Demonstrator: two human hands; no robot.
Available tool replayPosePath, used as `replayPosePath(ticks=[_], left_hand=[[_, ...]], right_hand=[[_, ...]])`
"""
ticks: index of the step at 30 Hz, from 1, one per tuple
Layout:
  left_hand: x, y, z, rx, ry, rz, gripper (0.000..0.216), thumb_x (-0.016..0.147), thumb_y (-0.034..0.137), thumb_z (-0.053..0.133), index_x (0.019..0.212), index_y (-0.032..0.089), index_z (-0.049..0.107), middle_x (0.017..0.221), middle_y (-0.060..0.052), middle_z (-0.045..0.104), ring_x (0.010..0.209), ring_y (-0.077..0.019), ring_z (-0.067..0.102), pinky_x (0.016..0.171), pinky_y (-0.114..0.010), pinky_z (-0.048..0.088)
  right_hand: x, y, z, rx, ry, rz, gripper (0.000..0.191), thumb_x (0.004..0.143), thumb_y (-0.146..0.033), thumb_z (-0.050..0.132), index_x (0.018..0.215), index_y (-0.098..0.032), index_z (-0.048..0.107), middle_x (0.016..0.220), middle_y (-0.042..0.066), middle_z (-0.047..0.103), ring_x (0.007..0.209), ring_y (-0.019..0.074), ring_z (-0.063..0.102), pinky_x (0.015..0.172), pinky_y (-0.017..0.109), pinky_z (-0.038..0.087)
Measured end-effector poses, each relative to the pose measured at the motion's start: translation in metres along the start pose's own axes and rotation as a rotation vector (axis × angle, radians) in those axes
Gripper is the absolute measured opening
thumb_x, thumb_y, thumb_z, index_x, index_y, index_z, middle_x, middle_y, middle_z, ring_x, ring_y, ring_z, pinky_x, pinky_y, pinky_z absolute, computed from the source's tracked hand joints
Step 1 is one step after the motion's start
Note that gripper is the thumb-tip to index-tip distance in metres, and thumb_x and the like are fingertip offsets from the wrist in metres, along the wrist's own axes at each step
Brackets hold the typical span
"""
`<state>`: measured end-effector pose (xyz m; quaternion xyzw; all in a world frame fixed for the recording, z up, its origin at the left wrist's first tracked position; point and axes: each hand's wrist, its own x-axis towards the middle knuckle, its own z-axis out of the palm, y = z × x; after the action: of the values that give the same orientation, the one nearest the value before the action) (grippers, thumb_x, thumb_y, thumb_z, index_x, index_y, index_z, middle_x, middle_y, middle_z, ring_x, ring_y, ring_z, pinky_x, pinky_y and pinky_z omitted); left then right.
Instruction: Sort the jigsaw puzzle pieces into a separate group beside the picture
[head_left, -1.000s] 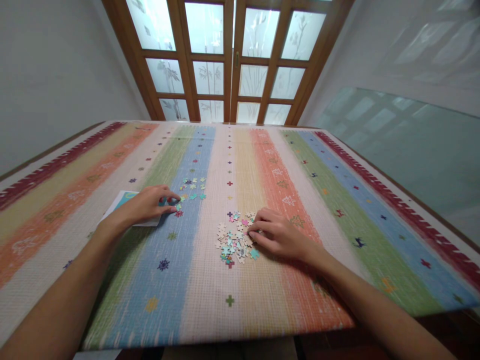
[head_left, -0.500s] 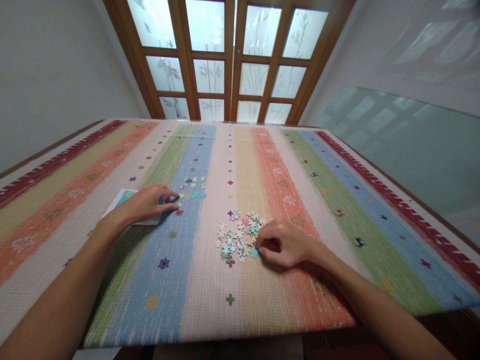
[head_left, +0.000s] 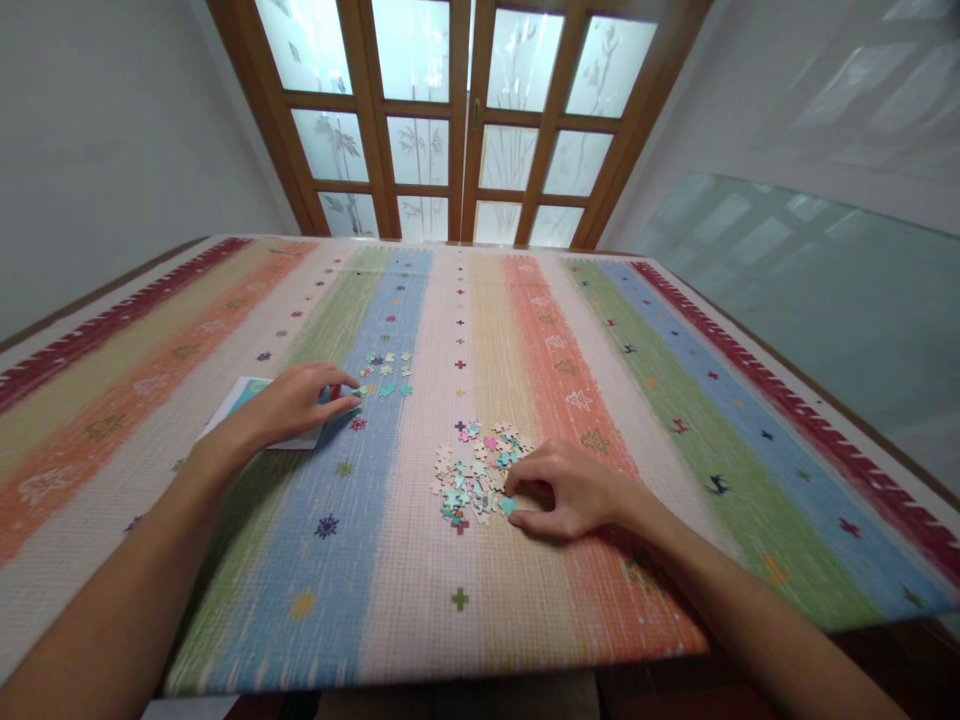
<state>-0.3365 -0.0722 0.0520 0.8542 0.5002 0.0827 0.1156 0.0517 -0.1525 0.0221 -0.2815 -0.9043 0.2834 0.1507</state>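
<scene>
A loose pile of small pastel puzzle pieces point(head_left: 472, 472) lies on the striped cloth near the middle. My right hand point(head_left: 574, 492) rests at the pile's right edge, fingers curled, thumb and forefinger pinched at a teal piece point(head_left: 508, 506). My left hand point(head_left: 298, 400) lies over a white and teal card point(head_left: 241, 397), with its fingers drawn together at the tips. What the fingertips hold is hidden. Just beyond them sits a smaller group of spread-out pieces point(head_left: 386, 372).
A multicoloured striped cloth point(head_left: 420, 610) covers the whole table, and its near edge runs just below my forearms. Wooden doors with frosted glass point(head_left: 465, 120) stand behind the far edge. A glass panel point(head_left: 795, 290) leans along the right wall.
My right hand slid from the pile's upper right to its lower right edge and curled into a pinch on a teal piece. My left hand has barely moved.
</scene>
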Motion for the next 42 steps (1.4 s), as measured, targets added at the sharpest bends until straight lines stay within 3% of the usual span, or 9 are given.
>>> replayPosePath(ticks=[5,10,17,27,31,34,36,39,42], left_hand=[[0.002,0.024,0.009,-0.066,0.081,0.152,0.039,0.097,0.048,0.048,0.098,0.018,0.074,0.082,-0.006,0.066,0.079,-0.0199,0.061,0.081,-0.033,0.046],[0.002,0.059,0.028,-0.178,0.085,0.344,0.030,0.101,0.038,0.049,0.098,0.020,0.073,0.086,-0.005,0.065,0.081,-0.0181,0.059,0.080,-0.032,0.047],[-0.006,0.103,0.055,-0.284,0.147,0.565,0.022,0.103,0.026,0.051,0.106,0.017,0.072,0.091,-0.007,0.065,0.086,-0.0178,0.059,0.077,-0.031,0.048],[-0.013,0.140,0.071,-0.375,0.318,0.612,0.014,0.104,0.024,0.054,0.104,0.017,0.066,0.089,-0.006,0.064,0.086,-0.0179,0.056,0.075,-0.031,0.049],[-0.011,0.141,0.071,-0.344,0.282,0.624,0.015,0.103,0.020,0.050,0.098,0.018,0.064,0.086,-0.005,0.063,0.084,-0.0178,0.054,0.074,-0.031,0.048],[-0.008,0.133,0.062,-0.316,0.254,0.609,0.016,0.102,0.020,0.049,0.094,0.018,0.062,0.086,-0.005,0.063,0.083,-0.0178,0.054,0.076,-0.032,0.047],[-0.005,0.119,0.052,-0.300,0.267,0.554,0.014,0.101,0.020,0.051,0.091,0.018,0.061,0.085,-0.004,0.063,0.085,-0.0179,0.054,0.079,-0.032,0.046],[0.000,0.088,0.034,-0.252,0.323,0.376,0.016,0.097,0.025,0.056,0.082,0.019,0.060,0.080,-0.001,0.063,0.083,-0.0179,0.054,0.083,-0.035,0.045],[0.004,0.055,0.023,-0.214,0.257,0.235,0.018,0.094,0.030,0.058,0.079,0.020,0.063,0.079,-0.002,0.065,0.082,-0.0187,0.056,0.080,-0.034,0.044]], right_hand=[[-0.001,0.001,0.003,0.066,-0.040,0.039,0.013,0.076,-0.023,0.061,0.085,-0.020,0.070,0.053,-0.006,0.050,0.048,0.0102,0.042,0.052,0.026,0.032],[-0.001,0.000,0.004,0.158,-0.059,0.111,0.019,0.072,-0.017,0.064,0.089,-0.018,0.071,0.054,-0.007,0.051,0.047,0.0089,0.046,0.051,0.024,0.034],[0.005,-0.002,0.000,0.418,-0.057,0.246,0.007,0.081,-0.023,0.069,0.082,-0.016,0.071,0.051,-0.009,0.045,0.045,0.0069,0.038,0.046,0.022,0.030],[0.010,-0.006,0.008,0.599,0.139,0.321,0.020,0.080,-0.036,0.077,0.081,-0.016,0.073,0.049,-0.011,0.035,0.046,0.0066,0.028,0.047,0.024,0.022],[0.012,-0.008,0.013,0.580,0.172,0.293,0.024,0.082,-0.040,0.077,0.084,-0.016,0.075,0.050,-0.010,0.035,0.047,0.0068,0.029,0.048,0.024,0.024],[0.012,-0.008,0.014,0.559,0.198,0.304,0.030,0.084,-0.042,0.075,0.099,-0.015,0.076,0.053,-0.009,0.040,0.048,0.0079,0.033,0.048,0.024,0.026],[0.011,-0.007,0.013,0.521,0.213,0.312,0.031,0.086,-0.042,0.072,0.102,-0.015,0.076,0.054,-0.008,0.044,0.049,0.0085,0.036,0.049,0.025,0.028],[0.010,-0.004,0.013,0.439,0.242,0.321,0.027,0.089,-0.040,0.067,0.090,-0.015,0.076,0.055,-0.004,0.050,0.050,0.0089,0.039,0.050,0.026,0.030],[0.010,-0.002,0.012,0.380,0.275,0.338,0.027,0.090,-0.039,0.065,0.086,-0.015,0.077,0.056,-0.002,0.055,0.051,0.0096,0.042,0.051,0.027,0.031]])
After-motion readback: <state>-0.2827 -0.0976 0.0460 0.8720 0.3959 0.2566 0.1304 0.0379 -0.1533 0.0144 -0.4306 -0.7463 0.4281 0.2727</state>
